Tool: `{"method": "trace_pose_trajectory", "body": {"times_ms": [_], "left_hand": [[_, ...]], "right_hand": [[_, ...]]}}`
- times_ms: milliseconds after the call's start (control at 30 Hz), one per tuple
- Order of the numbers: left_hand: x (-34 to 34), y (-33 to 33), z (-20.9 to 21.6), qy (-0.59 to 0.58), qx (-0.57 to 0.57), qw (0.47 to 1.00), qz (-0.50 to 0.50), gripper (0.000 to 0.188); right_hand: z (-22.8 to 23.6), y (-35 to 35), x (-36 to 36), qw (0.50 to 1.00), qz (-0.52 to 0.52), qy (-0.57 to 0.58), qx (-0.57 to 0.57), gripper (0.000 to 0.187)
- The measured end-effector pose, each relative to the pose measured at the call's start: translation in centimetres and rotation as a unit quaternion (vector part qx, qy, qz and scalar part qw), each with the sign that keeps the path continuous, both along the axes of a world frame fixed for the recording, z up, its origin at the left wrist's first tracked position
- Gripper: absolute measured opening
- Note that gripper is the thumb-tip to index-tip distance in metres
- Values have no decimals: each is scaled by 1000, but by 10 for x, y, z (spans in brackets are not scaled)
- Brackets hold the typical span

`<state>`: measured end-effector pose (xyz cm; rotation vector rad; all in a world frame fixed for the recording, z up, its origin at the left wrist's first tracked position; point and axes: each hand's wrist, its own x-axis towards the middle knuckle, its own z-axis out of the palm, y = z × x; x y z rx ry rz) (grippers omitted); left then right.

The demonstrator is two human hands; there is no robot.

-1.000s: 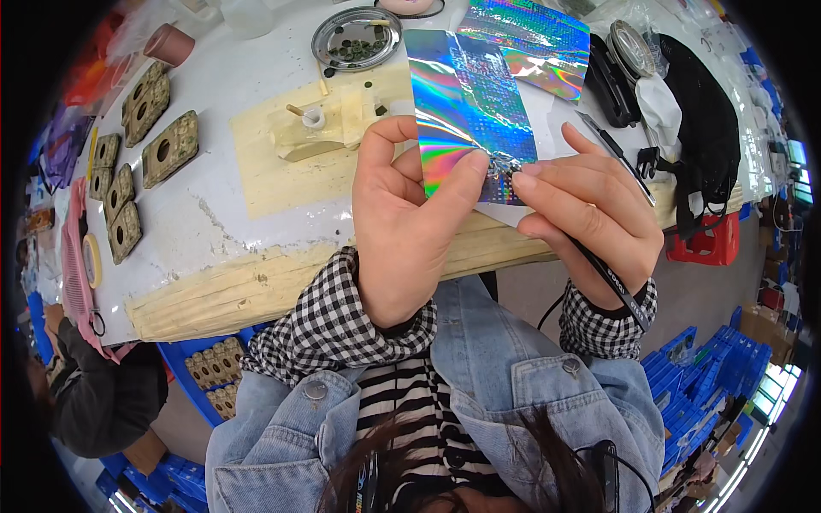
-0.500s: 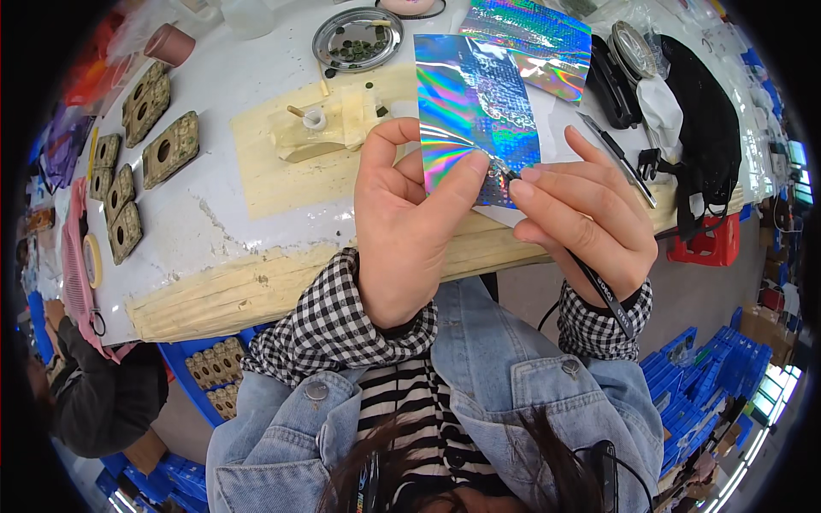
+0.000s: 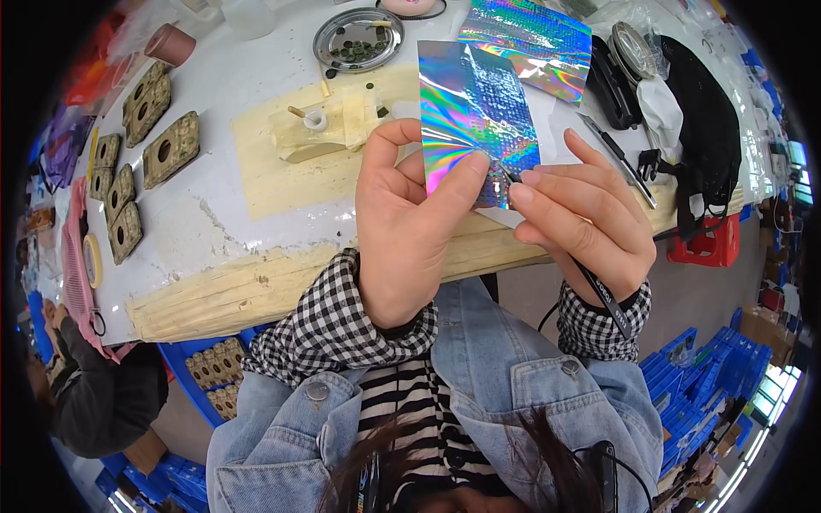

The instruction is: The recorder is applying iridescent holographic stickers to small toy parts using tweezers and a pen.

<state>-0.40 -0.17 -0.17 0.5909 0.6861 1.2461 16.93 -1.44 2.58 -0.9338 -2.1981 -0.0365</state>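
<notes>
My left hand [image 3: 406,214] is closed on a shiny holographic sticker sheet [image 3: 462,94], its thumb pressed on the lower part and its fingers behind. The sheet is held up above the table's front edge and bends under the thumb. Black tweezers [image 3: 603,295] are pinched in my right hand [image 3: 586,201]. Their fine tip meets the sheet's lower right, just beside my left thumb. Whether a sticker sits between the points is too small to make out. Behind the held sheet lies a second holographic sheet [image 3: 534,47].
A taped block with a small white cup [image 3: 315,118] stands left of my hands. Beyond it is a round metal dish [image 3: 359,60] of dark green bits. Camouflage-patterned pieces [image 3: 171,150] lie at left. A black pen [image 3: 617,161] and black case [image 3: 614,90] are at right. Another person [image 3: 107,385] sits at left.
The sheet has tilted slightly and sits a little lower in my left hand. The tweezers' tip has shifted slightly at its lower right. Both hands are almost in the same place.
</notes>
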Motion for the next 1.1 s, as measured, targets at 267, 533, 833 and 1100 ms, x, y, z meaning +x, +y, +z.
{"method": "trace_pose_trajectory", "body": {"times_ms": [267, 533, 833, 1100], "left_hand": [[0, 0, 1, -4, 0, 1000, 2, 37], [0, 0, 0, -6, 2, 1000, 0, 35], [0, -2, -3, 12, 21, 1000, 5, 31], [1, -1, -5, 25, 22, 999, 14, 30]], "right_hand": [[1, 1, 0, 1000, 4, -7, 0, 32], [0, -1, 1, 1000, -1, 13, -1, 32], [4, -1, 38, 997, -69, -29, -34, 30], [-11, 10, 48, 992, -56, -100, -59, 30]]}}
